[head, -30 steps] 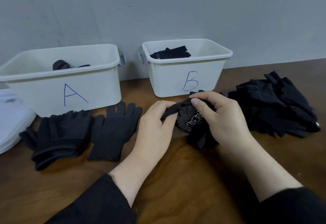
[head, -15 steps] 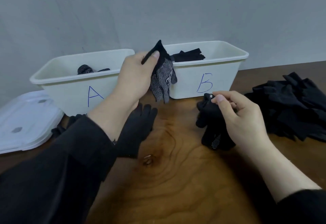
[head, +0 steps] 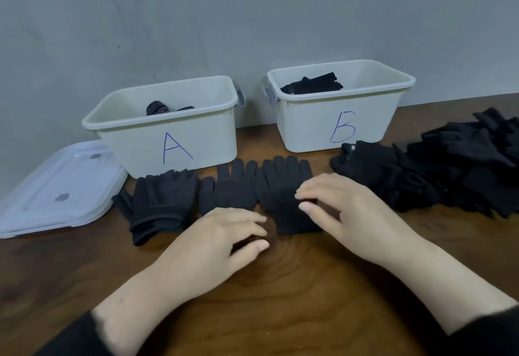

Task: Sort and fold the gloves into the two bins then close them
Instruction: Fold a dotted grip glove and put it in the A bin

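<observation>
White bin A [head: 202, 142] holds a dotted black glove [head: 156, 108]. White bin B [head: 373, 114] holds folded black gloves [head: 311, 85]. In front of bin A lie a small stack of black gloves [head: 161, 201] and two flat black gloves side by side, one [head: 229, 186] left of the other [head: 280, 184]. My right hand [head: 345, 212] rests on the right flat glove with its fingers stretched over the cuff end. My left hand [head: 224, 240] hovers just below the two flat gloves, fingers loosely curled, holding nothing.
A large pile of loose black gloves [head: 449, 170] covers the table at the right, up against bin B. Translucent white lids [head: 56, 187] lie stacked at the left beside bin A. A grey wall stands right behind the bins.
My left hand carried the dotted glove up towards bin A and has come back down without it. My right hand has laid a black glove flat beside the other one.
</observation>
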Available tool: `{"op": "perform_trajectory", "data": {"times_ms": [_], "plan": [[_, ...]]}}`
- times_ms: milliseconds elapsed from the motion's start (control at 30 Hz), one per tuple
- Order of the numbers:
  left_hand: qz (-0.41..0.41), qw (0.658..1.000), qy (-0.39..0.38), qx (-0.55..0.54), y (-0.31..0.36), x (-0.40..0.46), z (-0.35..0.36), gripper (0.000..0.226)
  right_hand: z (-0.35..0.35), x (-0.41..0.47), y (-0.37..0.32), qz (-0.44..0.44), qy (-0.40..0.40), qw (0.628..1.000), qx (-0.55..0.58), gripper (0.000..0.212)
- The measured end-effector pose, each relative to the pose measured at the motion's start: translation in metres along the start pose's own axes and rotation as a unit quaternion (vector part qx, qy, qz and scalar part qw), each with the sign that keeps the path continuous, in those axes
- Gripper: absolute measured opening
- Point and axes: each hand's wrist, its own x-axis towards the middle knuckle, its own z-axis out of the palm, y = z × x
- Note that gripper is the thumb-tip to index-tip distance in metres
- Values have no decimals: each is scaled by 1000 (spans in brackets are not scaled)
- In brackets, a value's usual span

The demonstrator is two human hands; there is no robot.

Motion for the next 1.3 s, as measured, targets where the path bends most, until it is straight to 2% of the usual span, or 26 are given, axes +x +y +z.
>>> {"op": "perform_trajectory", "data": {"times_ms": [67, 233, 500, 700, 800, 933, 1067, 1300], "plan": [[-21, 998, 44, 31, -14, -12, -4, 40, 11, -1, -8, -10, -54, 998, -25, 35], [-70, 994, 29, 84, -31, -16, -1, 32, 25, -1, -12, -11, -144, 988, -60, 41], [-36, 992, 58, 108, -35, -11, 9, 13, 31, 1, -11, 33, -88, 993, -72, 17], [-4, 997, 68, 48, -17, -12, 17, 23, 15, 11, -24, 147, -10, 989, 21, 9], [16, 997, 69, 20, -17, -19, 12, 25, 0, 28, -37, 176, 30, 982, 56, 10], [-21, 988, 151, 13, -39, -25, -13, 32, -36, 70, -57, 150, 12, 988, 34, 12], [-79, 982, 169, 2, -60, -33, -25, 42, -57, 116, -70, 112, -53, 992, -5, 22], [-91, 966, 240, -12, -63, -34, -28, 35, -46, 166, -91, 72, 56, 993, -77, 17]]}}
